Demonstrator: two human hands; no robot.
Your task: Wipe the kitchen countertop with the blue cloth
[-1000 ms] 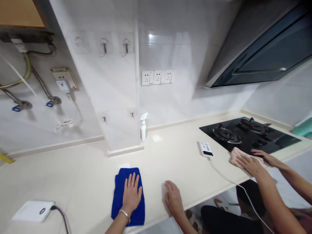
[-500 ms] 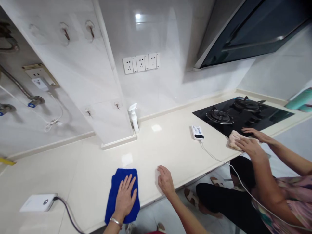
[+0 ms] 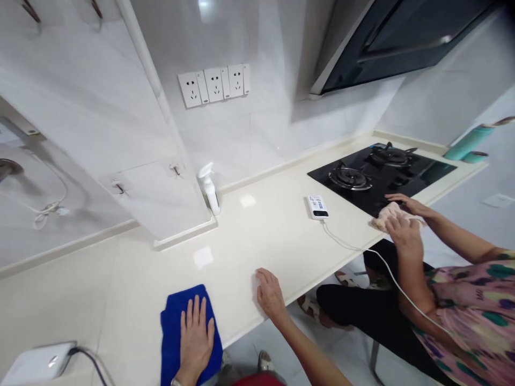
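The blue cloth (image 3: 171, 316) lies on the counter (image 3: 249, 236), well left of the stove (image 3: 370, 199); the left hand (image 3: 196, 340) lies flat on this cloth, fingers straight, slightly spread; the right hand (image 3: 271, 297) rests between cloth and stove, fingers loosely curled; a co-worker's hand (image 3: 404, 236) touches a pale cloth (image 3: 391, 212) beside the stove.

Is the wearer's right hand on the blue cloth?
No, the left hand lies flat on the blue cloth, while the right hand is apart from it, at the edge of the countertop.
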